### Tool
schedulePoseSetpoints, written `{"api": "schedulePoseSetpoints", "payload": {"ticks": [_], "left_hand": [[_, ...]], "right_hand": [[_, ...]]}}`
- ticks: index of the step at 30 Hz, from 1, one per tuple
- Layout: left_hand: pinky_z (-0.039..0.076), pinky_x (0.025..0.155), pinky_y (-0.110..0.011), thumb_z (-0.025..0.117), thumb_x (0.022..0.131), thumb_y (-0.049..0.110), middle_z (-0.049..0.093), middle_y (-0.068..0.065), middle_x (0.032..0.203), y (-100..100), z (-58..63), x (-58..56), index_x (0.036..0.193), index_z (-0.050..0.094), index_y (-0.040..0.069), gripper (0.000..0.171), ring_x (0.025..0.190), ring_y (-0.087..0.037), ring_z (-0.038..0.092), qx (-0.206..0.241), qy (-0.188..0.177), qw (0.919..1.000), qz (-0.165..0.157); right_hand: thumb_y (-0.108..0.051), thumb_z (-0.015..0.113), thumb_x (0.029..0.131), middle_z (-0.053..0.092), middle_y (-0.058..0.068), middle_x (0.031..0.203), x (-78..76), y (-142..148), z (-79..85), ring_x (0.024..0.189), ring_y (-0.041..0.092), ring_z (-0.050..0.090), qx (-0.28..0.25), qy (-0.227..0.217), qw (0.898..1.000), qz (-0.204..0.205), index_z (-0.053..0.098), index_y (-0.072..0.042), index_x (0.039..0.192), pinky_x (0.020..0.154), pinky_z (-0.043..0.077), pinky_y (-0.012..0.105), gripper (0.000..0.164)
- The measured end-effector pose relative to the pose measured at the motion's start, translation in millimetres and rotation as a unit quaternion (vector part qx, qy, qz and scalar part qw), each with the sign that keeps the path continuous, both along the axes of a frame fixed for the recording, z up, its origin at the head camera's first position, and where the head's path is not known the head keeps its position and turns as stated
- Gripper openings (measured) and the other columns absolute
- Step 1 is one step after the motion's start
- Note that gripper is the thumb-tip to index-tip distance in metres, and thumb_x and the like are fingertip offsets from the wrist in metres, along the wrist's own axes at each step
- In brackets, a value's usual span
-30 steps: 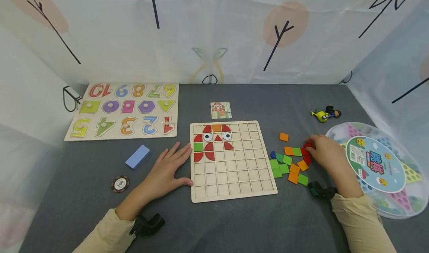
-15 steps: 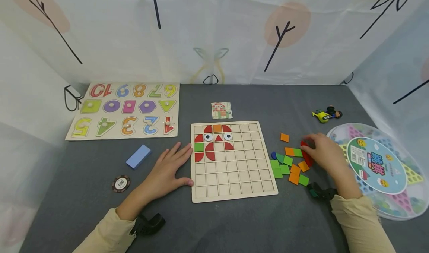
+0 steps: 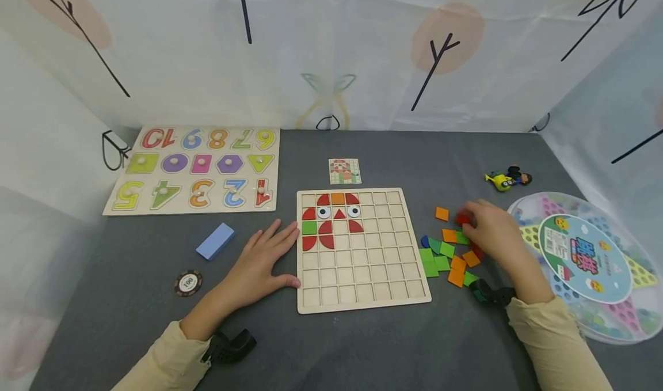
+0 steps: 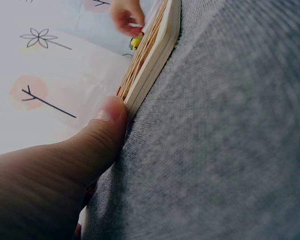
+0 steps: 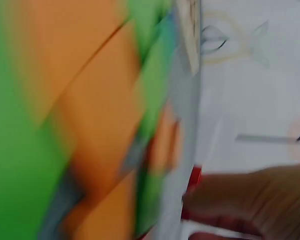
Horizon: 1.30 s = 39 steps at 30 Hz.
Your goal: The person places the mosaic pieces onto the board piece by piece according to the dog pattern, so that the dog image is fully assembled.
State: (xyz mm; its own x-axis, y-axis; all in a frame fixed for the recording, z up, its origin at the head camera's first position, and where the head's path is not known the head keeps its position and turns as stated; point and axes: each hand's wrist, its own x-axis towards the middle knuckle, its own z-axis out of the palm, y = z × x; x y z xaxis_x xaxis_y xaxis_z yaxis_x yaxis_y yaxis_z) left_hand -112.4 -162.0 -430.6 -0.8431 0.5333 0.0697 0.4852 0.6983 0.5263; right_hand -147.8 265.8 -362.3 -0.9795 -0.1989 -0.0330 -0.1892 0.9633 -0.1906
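My left hand (image 3: pixel 264 258) lies spread at the left edge of a wooden grid board (image 3: pixel 362 276), its thumb and fingertips touching the rim. In the left wrist view the thumb (image 4: pixel 107 120) presses against the board's side. Red quarter-round tiles, an orange tile (image 3: pixel 338 198), a green tile (image 3: pixel 309 227) and two eye tiles sit in the board's upper left cells. Right of the board, my right hand (image 3: pixel 492 227) pinches a red tile (image 3: pixel 463 216) between thumb and fingers. In the right wrist view this red tile (image 5: pixel 194 178) shows at the fingertips, its full shape hidden.
Loose green tiles (image 3: pixel 427 262) and orange tiles (image 3: pixel 457 271) lie between board and right hand. A picture card (image 3: pixel 345 171) is behind the board. Number puzzle (image 3: pixel 189 178), blue block (image 3: pixel 214 241) and poker chip (image 3: pixel 188 283) are left; a round plastic case (image 3: pixel 585 258) and figurines (image 3: pixel 507 179) right.
My right hand has shifted slightly left and away from me, now with a red tile in its fingers above the pile. The left hand stays at the board's edge.
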Motion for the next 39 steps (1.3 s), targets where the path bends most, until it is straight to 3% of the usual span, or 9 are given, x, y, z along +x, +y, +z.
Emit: {"api": "schedulePoseSetpoints", "payload": {"ticks": [3,6,9,12,15,23,35,39], "left_hand": [[0.004,0.105,-0.050,0.063,0.069,0.057,0.017,0.004,0.148,-0.8,0.5,0.6,0.142,0.022,0.017,0.093,0.137,-0.024,0.005,0.000,-0.001,1.0000,0.000],[0.005,0.105,-0.050,0.063,0.069,0.057,0.018,0.004,0.148,-1.9,-0.2,1.2,0.142,0.022,0.017,0.093,0.137,-0.023,0.006,-0.002,0.003,1.0000,0.004],[0.005,0.105,-0.051,0.064,0.068,0.056,0.019,0.003,0.148,-2.2,-0.8,1.8,0.142,0.023,0.017,0.093,0.137,-0.024,0.007,0.004,0.005,1.0000,0.006],[0.006,0.105,-0.051,0.065,0.068,0.055,0.020,0.002,0.147,-1.2,-0.9,2.0,0.142,0.024,0.016,0.093,0.137,-0.025,0.007,0.008,0.006,0.9999,0.004],[0.006,0.105,-0.051,0.065,0.067,0.056,0.019,0.003,0.147,0.6,-0.5,1.8,0.142,0.024,0.016,0.094,0.137,-0.025,0.007,0.004,0.005,1.0000,0.002],[0.005,0.105,-0.051,0.065,0.067,0.055,0.020,0.001,0.147,0.8,3.1,1.8,0.141,0.025,0.014,0.094,0.136,-0.026,0.007,0.010,0.004,0.9999,0.001],[0.005,0.105,-0.051,0.065,0.068,0.055,0.020,0.001,0.147,0.5,2.4,2.0,0.142,0.025,0.014,0.094,0.136,-0.026,0.007,0.012,0.009,0.9999,-0.001],[0.006,0.104,-0.052,0.066,0.067,0.055,0.022,0.000,0.147,0.9,2.1,2.3,0.141,0.026,0.014,0.094,0.136,-0.027,0.009,0.016,0.015,0.9998,0.000]], "right_hand": [[-0.004,0.065,0.076,0.058,0.007,0.091,-0.5,-27.3,5.1,0.071,0.019,0.052,-0.039,0.051,0.994,0.085,0.063,-0.008,0.097,0.059,0.043,0.033,0.022],[-0.003,0.067,0.074,0.059,0.000,0.088,-2.5,-65.7,8.2,0.070,0.014,0.052,-0.071,0.089,0.975,0.190,0.065,-0.011,0.093,0.060,0.043,0.029,0.021],[-0.005,0.069,0.074,0.059,-0.004,0.086,-4.5,-103.0,5.9,0.070,0.010,0.052,-0.063,0.094,0.955,0.273,0.066,-0.014,0.091,0.062,0.043,0.027,0.019],[-0.007,0.069,0.074,0.058,-0.005,0.084,-4.8,-128.9,-0.3,0.074,0.010,0.052,-0.032,0.074,0.946,0.314,0.066,-0.016,0.090,0.066,0.044,0.026,0.019],[-0.006,0.067,0.074,0.057,-0.005,0.083,-5.1,-141.4,-6.6,0.076,0.010,0.052,-0.001,0.067,0.944,0.324,0.065,-0.018,0.089,0.067,0.042,0.027,0.019],[-0.006,0.067,0.075,0.055,-0.005,0.083,-5.0,-148.4,-13.9,0.076,0.011,0.051,0.013,0.062,0.943,0.326,0.065,-0.019,0.087,0.065,0.040,0.028,0.018],[-0.013,0.070,0.076,0.057,-0.005,0.084,-3.4,-154.4,-11.9,0.079,0.012,0.052,0.031,0.054,0.952,0.300,0.066,-0.019,0.087,0.071,0.041,0.029,0.013],[-0.011,0.071,0.074,0.057,-0.005,0.084,-2.9,-147.5,-8.4,0.076,0.010,0.052,0.005,0.061,0.954,0.295,0.066,-0.019,0.088,0.069,0.043,0.028,0.016]]}}
